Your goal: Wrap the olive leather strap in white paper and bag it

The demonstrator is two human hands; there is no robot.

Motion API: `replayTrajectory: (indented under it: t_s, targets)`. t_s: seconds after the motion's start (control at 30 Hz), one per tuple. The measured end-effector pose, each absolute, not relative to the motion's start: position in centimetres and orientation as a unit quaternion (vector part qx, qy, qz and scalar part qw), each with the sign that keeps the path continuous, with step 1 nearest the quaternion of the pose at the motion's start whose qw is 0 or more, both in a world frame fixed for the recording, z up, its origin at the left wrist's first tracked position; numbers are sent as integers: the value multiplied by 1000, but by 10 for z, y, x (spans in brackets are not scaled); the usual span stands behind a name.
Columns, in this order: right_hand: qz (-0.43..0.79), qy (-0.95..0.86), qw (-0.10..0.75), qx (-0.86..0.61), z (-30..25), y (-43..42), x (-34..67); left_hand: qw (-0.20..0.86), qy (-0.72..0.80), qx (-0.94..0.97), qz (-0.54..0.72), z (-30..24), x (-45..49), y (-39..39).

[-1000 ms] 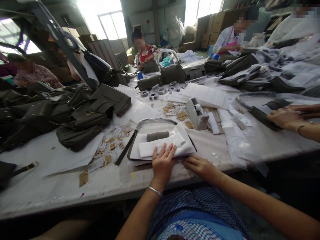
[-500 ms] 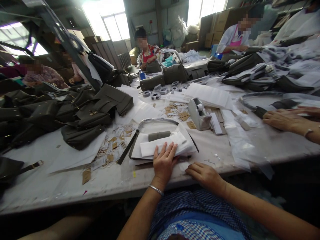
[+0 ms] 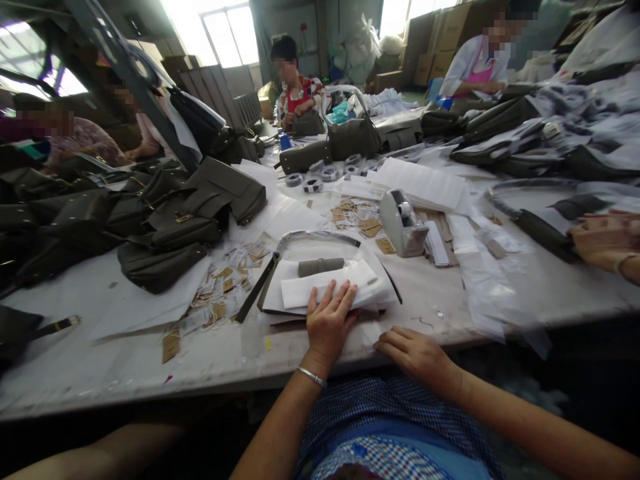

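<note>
An olive handbag [image 3: 263,303] lies on the table in front of me, its wrapped handle [image 3: 320,236] arching away from me. On it rest a folded white packing sheet [image 3: 305,291] and a small rolled olive piece [image 3: 321,267]. My left hand [image 3: 330,317] presses flat on the sheet, fingers spread. My right hand [image 3: 417,355] is at the table's front edge, right of the bag. Its fingers are bent and pressed together by a thin translucent scrap [image 3: 369,333]; what they pinch, if anything, is hidden.
Olive bags [image 3: 170,220] are heaped at left, near scattered brown tags [image 3: 227,285]. A tape dispenser [image 3: 403,223] stands beyond my bag, before stacked white sheets [image 3: 423,183]. At right a co-worker's hands [image 3: 607,240] touch another bag [image 3: 545,233]. Other people sit farther back.
The co-worker's hands at right have drawn back to the right, showing more of their bag. My left hand stays on the packing sheet; my right hand has hardly moved. The view has shifted slightly.
</note>
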State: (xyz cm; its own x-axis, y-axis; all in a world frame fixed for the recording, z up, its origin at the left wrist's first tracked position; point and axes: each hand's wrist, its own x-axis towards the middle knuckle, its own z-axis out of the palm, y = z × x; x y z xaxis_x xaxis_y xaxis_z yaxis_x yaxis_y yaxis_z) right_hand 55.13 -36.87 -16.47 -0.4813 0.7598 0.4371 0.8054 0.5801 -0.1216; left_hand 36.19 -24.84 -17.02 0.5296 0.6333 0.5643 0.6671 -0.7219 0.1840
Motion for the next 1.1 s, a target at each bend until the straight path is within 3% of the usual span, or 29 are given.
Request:
replayTrajectory:
  t_s: [0.9,1.1]
  targets:
    - [-30,-859,233,-454,-174,-380,547,-4,-343,-870,-355,-168,361,-248]
    - [-23,-892,210,-400,-137,-366,554,-1,-339,-880,-334,-171,359,-247]
